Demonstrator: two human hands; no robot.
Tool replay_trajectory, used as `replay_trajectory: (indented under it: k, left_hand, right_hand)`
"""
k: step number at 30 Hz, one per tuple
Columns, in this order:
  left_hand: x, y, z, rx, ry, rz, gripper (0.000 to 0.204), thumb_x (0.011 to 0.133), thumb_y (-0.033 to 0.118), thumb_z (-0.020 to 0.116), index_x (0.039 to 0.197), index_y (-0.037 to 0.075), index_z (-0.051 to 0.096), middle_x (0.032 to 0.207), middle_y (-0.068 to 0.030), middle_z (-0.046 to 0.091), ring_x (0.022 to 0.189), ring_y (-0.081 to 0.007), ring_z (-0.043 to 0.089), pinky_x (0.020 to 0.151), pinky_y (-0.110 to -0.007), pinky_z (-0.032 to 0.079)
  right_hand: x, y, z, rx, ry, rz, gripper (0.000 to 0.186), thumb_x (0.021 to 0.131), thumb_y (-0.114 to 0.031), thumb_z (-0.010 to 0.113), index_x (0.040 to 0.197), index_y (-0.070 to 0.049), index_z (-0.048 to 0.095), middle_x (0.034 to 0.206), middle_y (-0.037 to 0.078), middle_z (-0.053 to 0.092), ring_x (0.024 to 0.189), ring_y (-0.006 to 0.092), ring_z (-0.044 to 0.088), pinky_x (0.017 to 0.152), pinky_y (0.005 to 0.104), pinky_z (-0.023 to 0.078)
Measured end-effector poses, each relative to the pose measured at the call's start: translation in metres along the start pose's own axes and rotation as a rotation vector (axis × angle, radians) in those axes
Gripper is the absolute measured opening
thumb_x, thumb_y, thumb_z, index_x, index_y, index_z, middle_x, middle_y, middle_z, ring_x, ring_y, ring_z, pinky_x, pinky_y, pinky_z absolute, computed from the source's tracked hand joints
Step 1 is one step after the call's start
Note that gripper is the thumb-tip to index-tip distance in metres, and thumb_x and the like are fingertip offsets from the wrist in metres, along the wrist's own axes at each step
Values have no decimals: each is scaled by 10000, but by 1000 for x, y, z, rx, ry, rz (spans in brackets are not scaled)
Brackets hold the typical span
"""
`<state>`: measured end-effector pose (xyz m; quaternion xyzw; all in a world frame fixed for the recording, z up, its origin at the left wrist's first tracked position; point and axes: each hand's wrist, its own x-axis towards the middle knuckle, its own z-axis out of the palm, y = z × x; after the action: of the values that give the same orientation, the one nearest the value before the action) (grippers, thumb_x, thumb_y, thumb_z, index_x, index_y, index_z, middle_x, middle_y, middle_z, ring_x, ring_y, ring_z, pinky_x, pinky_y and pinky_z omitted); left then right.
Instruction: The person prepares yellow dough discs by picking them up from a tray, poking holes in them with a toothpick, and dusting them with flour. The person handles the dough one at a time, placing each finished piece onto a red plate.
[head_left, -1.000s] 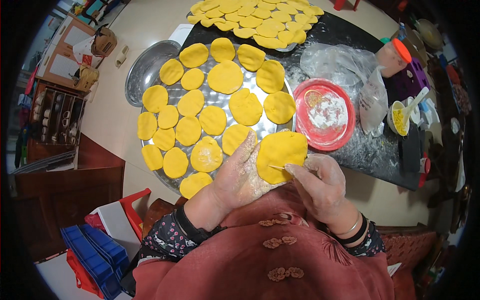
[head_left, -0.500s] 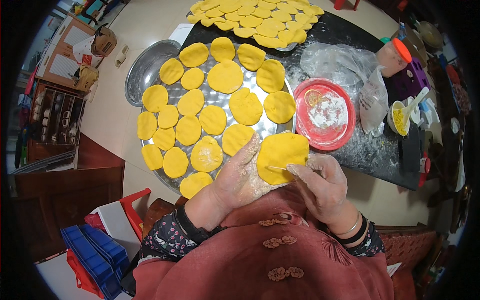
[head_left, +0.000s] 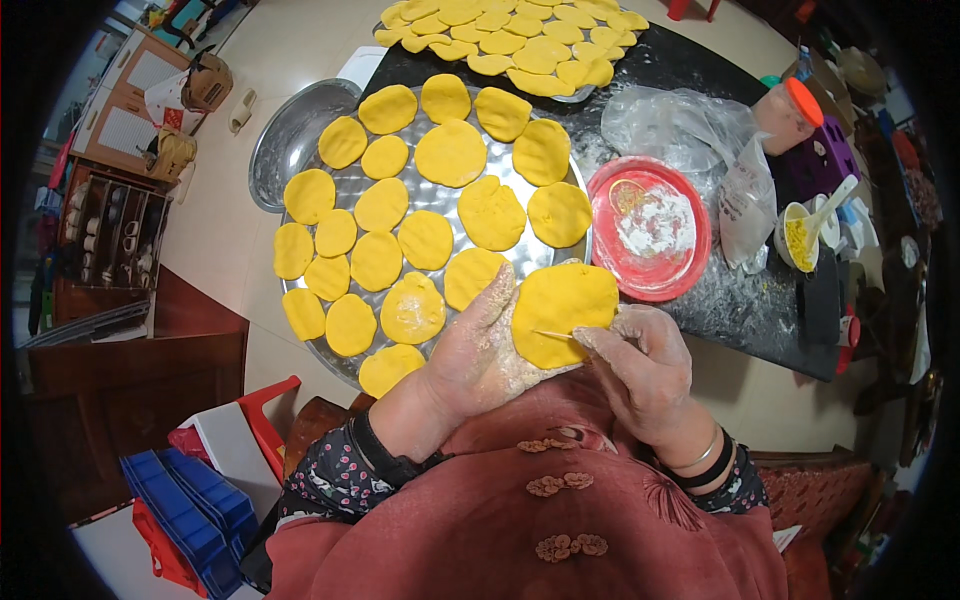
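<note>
A flat yellow dough round (head_left: 563, 300) rests across the floury palm and fingers of my left hand (head_left: 480, 350), its thumb raised at the left edge. My right hand (head_left: 645, 370), also dusted with flour, pinches a thin pale toothpick (head_left: 552, 334). The toothpick lies against the face of the dough, low and right of its middle; whether its tip has gone in, I cannot tell. Just beyond my hands is a big round metal tray (head_left: 335, 185) bearing many yellow dough rounds (head_left: 425, 240), laid mostly in one layer.
Right of the tray, a red plate (head_left: 600, 215) holds white flour on the black table (head_left: 740, 320). Past it are a plastic bag (head_left: 680, 120), an orange-lidded jar (head_left: 785, 118) and a bowl with a spoon (head_left: 790, 255). More dough rounds (head_left: 540, 55) fill another tray at the back. A metal basin (head_left: 275, 150) stands left.
Both hands stay nearly in place. The dough round has shifted very slightly up and left, and the toothpick still touches it.
</note>
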<state>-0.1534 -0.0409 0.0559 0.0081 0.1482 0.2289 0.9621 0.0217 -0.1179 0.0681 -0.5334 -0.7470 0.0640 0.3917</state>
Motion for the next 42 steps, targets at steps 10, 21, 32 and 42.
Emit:
replay_trajectory:
  k: [10, 21, 32, 42]
  left_hand:
    - [0, 0, -1, 1, -17, 8, 605, 993, 458, 242, 1396, 12, 306, 1410, -151, 387, 1287, -291, 395, 1096, -438, 284]
    - [1, 0, -3, -15, -34, -6, 610, 991, 466, 244, 1400, 16, 301, 1411, -150, 385, 1290, -292, 390, 1097, -443, 279]
    - [1, 1, 0, 17, -21, 2, 618, 990, 469, 244, 1404, 13, 289, 1418, -153, 375, 1300, -293, 376, 1102, -442, 269]
    - [1, 1, -2, 3, -21, -7, 611, 992, 463, 244, 1403, 14, 295, 1417, -151, 378, 1298, -295, 379, 1103, -438, 269]
  right_hand:
    - [2, -2, -2, 2, 4, 22, 255, 681, -32, 675, 935, -54, 666, 814, 101, 548, 770, 280, 565, 665, 374, 466]
    - [1, -1, 0, 8, -33, 9, 266, 670, -27, 673, 934, -53, 664, 826, 107, 537, 772, 287, 558, 670, 380, 463]
    - [0, -1, 2, 15, -4, 5, 264, 671, -32, 677, 935, -54, 664, 822, 106, 530, 768, 282, 556, 667, 381, 463]
    - [0, -3, -2, 1, -48, 35, 317, 669, 18, 730, 972, -57, 673, 889, 108, 550, 833, 282, 577, 714, 344, 481]
